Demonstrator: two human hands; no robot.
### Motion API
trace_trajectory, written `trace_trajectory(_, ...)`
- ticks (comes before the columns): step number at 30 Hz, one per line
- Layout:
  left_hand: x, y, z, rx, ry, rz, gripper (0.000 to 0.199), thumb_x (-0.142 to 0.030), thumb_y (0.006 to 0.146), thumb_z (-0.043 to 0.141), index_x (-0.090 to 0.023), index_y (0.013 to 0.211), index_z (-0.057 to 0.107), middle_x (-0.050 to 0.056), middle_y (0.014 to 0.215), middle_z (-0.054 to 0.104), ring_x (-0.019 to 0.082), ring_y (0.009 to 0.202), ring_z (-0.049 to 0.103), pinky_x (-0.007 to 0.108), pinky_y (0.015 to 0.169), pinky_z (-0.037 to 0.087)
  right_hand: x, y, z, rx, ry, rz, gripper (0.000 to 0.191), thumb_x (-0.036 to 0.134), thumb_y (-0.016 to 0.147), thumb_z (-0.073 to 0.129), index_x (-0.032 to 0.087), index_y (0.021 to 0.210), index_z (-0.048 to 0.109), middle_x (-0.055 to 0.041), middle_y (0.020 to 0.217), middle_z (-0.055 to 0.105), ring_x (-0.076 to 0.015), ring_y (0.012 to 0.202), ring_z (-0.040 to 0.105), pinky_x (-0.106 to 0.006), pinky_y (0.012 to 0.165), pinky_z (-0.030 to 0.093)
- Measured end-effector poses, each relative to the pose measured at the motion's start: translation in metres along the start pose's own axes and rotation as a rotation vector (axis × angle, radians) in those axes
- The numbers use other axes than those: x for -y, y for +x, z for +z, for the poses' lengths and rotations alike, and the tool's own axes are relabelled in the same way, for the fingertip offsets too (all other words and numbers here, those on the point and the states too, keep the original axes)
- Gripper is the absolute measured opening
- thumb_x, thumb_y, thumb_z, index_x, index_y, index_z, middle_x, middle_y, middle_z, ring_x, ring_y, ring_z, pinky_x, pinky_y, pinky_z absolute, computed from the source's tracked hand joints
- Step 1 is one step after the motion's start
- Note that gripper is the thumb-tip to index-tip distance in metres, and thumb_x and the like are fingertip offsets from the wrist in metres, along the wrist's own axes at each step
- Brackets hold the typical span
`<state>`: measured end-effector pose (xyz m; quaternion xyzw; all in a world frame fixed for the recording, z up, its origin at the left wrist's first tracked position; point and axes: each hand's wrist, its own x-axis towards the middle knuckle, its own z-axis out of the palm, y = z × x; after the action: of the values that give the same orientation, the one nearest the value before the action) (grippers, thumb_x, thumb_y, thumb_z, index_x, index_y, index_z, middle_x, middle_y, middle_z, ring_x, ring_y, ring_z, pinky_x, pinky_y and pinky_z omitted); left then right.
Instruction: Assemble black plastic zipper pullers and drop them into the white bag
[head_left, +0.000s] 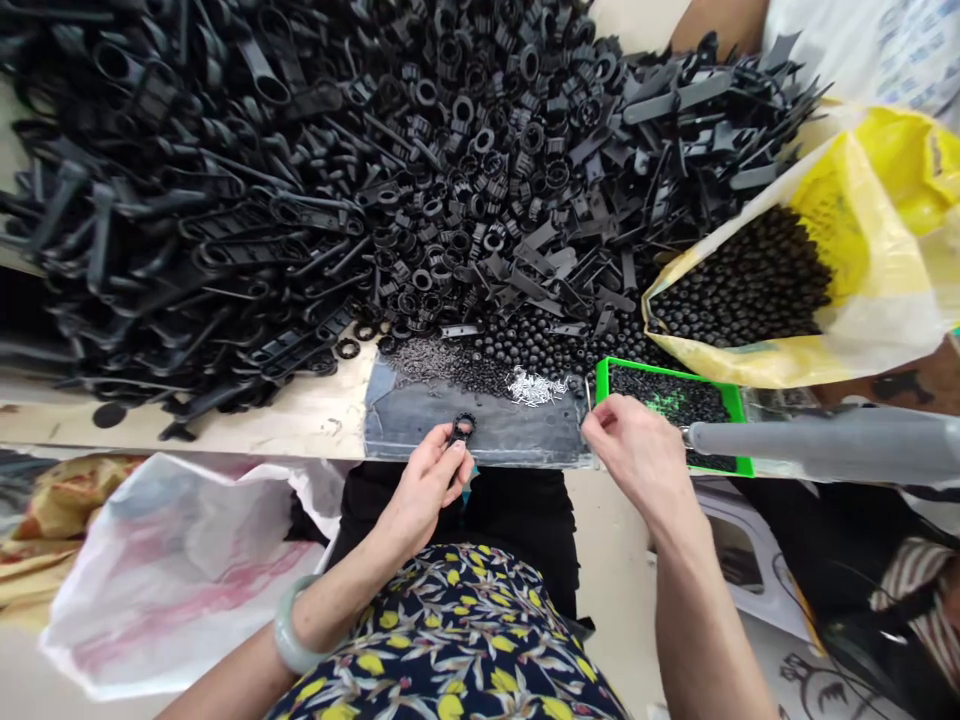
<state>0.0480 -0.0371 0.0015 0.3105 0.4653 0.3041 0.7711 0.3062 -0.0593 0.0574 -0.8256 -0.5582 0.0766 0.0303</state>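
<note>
My left hand (431, 475) is closed round a small black plastic part with a ring-shaped end (463, 428), held above the front edge of a dark grey mat (480, 425). My right hand (637, 440) is in a pinch at the left end of a green-rimmed tray (602, 380). A thin, light metal rod (588, 393) sticks up from its fingertips; its lower end is hidden. Small black pieces (705, 400) fill the tray. On the mat lie a little heap of silvery pins (534, 387) and a spread of tiny grey pieces (427, 360).
Behind the mat rise big piles of black handle-like parts (187, 220), black rings (465, 170) and flat black pieces (675, 130). A yellow bag (877, 200) of black beads (750, 280) lies open at right. A grey cylindrical tool (810, 443) crosses the tray. A white bag (187, 560) hangs at lower left.
</note>
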Motion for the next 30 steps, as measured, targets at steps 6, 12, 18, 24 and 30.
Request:
trace_trajectory(6, 0.003, 0.003, 0.003, -0.009, -0.011, -0.042, 0.045, -0.049, 0.090, 0.067, -0.017, 0.118, 0.052, -0.008, 0.064, 0.050, 0.003, 0.046, 0.026, 0.018, 0.044, 0.012, -0.016, -0.019, -0.001, -0.017, 0.363, -0.066, 0.015, 0.039, 0.094, 0.064, 0.026, 0.088, 0.069, 0.0028, 0.084, 0.078, -0.0178, 0.074, 0.075, -0.028, 0.073, 0.050)
trace_trajectory(12, 0.002, 0.005, 0.003, -0.012, -0.016, -0.057, 0.039, -0.045, 0.090, 0.066, -0.018, 0.115, 0.053, -0.008, 0.064, 0.050, 0.004, 0.046, 0.026, 0.018, 0.044, 0.014, -0.003, -0.030, -0.001, -0.069, 0.512, -0.140, 0.022, 0.044, 0.096, 0.068, 0.025, 0.107, 0.072, -0.0033, 0.095, 0.081, -0.0202, 0.081, 0.077, -0.030, 0.075, 0.056)
trace_trajectory(18, 0.006, 0.005, 0.001, 0.006, -0.009, -0.040, 0.042, -0.049, 0.091, 0.066, -0.018, 0.118, 0.055, -0.007, 0.065, 0.051, 0.006, 0.047, 0.027, 0.018, 0.043, 0.015, 0.036, -0.028, 0.034, 0.551, 1.131, -0.287, 0.047, 0.040, 0.102, 0.059, 0.024, 0.145, 0.057, -0.0033, 0.095, 0.075, -0.0163, 0.078, 0.075, -0.028, 0.065, 0.060)
trace_trajectory(24, 0.005, 0.003, -0.003, 0.021, -0.014, -0.035, 0.044, -0.049, 0.092, 0.067, -0.017, 0.119, 0.054, -0.006, 0.067, 0.052, 0.006, 0.050, 0.029, 0.018, 0.043, 0.017, 0.049, -0.021, 0.052, 0.417, 0.751, -0.485, 0.026, 0.037, 0.108, 0.047, 0.027, 0.115, 0.070, -0.0032, 0.105, 0.077, -0.0175, 0.089, 0.072, -0.031, 0.082, 0.058)
trace_trajectory(30, 0.007, 0.004, -0.005, 0.054, 0.005, -0.023, 0.041, -0.049, 0.095, 0.064, -0.018, 0.120, 0.054, -0.006, 0.067, 0.051, 0.007, 0.050, 0.030, 0.018, 0.043, 0.017, 0.050, -0.016, 0.039, 0.431, 0.542, -0.593, 0.034, 0.029, 0.111, 0.041, 0.033, 0.134, 0.065, -0.0012, 0.118, 0.078, -0.0173, 0.095, 0.075, -0.029, 0.086, 0.056)
